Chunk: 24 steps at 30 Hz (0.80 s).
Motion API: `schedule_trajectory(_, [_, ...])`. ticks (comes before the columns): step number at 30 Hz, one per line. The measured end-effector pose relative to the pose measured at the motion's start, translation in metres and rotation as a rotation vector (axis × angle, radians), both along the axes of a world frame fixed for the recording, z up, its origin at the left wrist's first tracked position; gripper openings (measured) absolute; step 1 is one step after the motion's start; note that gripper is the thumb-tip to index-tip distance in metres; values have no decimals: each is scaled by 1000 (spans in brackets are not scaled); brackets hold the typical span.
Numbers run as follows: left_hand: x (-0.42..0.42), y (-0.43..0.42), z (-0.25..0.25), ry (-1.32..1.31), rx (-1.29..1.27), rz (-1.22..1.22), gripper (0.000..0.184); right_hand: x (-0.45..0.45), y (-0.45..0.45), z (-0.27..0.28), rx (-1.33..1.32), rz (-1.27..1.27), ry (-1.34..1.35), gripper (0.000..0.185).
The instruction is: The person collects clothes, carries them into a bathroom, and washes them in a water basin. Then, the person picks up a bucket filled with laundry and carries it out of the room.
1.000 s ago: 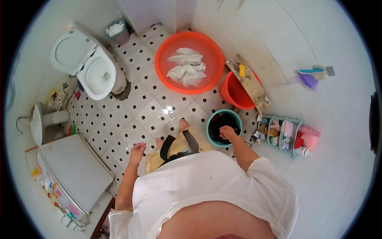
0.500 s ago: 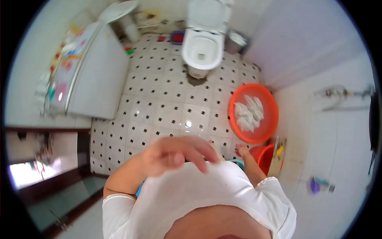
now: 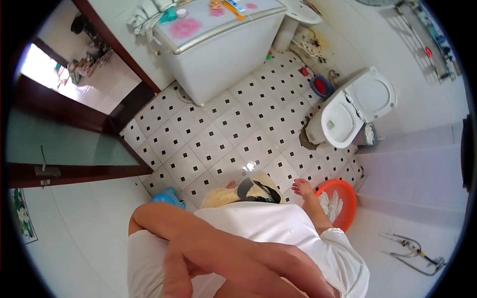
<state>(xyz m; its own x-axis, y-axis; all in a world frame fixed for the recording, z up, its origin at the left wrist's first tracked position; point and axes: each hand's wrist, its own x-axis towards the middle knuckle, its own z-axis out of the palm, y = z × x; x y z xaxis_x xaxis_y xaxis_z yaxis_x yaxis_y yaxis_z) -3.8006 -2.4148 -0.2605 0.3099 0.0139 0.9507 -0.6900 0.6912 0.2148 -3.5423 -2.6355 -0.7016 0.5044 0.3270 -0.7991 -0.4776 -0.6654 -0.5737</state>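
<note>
My left hand (image 3: 258,265) is raised close to the camera in front of my white shirt (image 3: 258,221). Its fingers are apart, nothing shows in them, and the lower frame edge cuts some off. My right hand (image 3: 302,187) hangs low on the right, loosely open and holding nothing that I can see. Just beyond that hand stands an orange basin (image 3: 349,213), partly hidden by my arm. White wet-looking cloth (image 3: 335,204) lies in it. Pale yellow shorts (image 3: 218,197) with a dark strap show below the shirt.
A white chest freezer (image 3: 223,59) with small items on top stands ahead. The toilet (image 3: 340,124) has its lid up, a small blue basin (image 3: 321,86) beyond it. A door (image 3: 74,134) stands open at left, near a blue stool (image 3: 170,197). A shower tap (image 3: 412,248) is on the right wall.
The view has turned left, so the freezer, toilet and orange basin sit farther right and the doorway shows more. My left hand has come up from the shirt front towards the camera.
</note>
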Motion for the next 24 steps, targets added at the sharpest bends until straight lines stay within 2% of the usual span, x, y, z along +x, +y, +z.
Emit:
schedule_trajectory(2, [3,20,0,-64,6,60,85,10,18,2,-24,51,-4,21])
schedule_trajectory(6, [-9,52,-11,113,-10,38,85,34,51,-8,-69,98,30,23])
schedule_trajectory(9, [12,86,-5,122,63,141,85,62,85,-17,-99,145,80,26])
schedule_trajectory(15, [43,152,13,144,125,274,89,104,194,-12,-104,328,56,27])
schedule_trajectory(19, [48,199,9,367,142,390,76,141,285,8,-34,451,32,27])
schedule_trajectory(22, [33,222,-7,394,112,567,87,149,349,26,-85,622,5,26])
schedule_trajectory(24, [18,221,-10,518,67,574,91,154,386,29,-128,712,-11,25])
